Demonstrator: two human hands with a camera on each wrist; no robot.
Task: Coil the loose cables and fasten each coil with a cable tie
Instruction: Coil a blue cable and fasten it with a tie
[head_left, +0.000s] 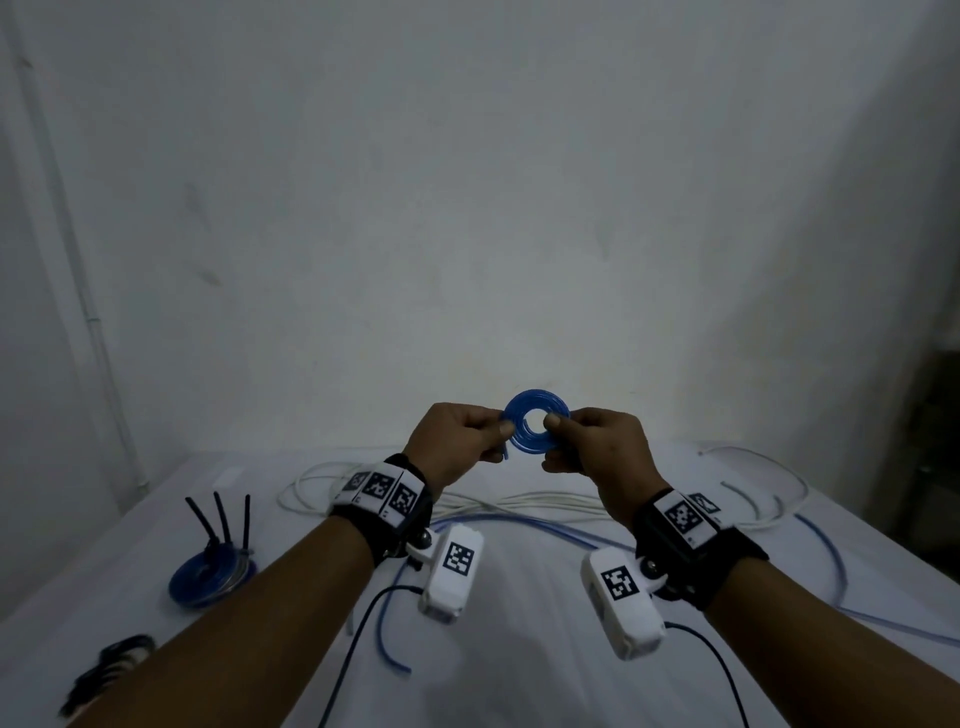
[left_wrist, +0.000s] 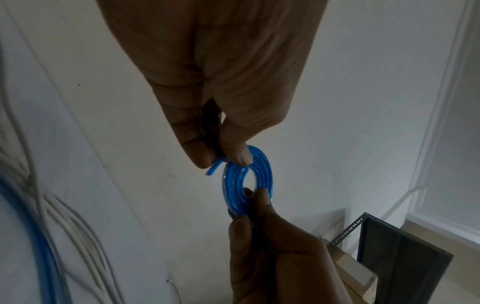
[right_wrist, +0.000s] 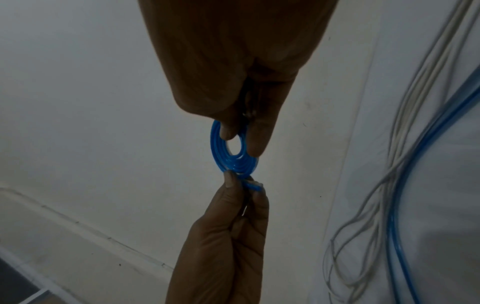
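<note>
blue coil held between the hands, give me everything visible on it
The blue coil is a small flat ring of glossy, plastic-looking blue cable wound in several concentric turns around an open centre. It is held up above the table, its face toward the head camera. The left hand pinches its left edge, where a short free cable end sticks out; the right hand pinches the right edge. No cable tie is visible on it.

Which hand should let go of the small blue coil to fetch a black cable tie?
Probably left. The black cable ties lie at the white table's near-left edge, on the left hand's side. The right hand pinches the small blue cable coil firmly enough to hold alone.
</note>
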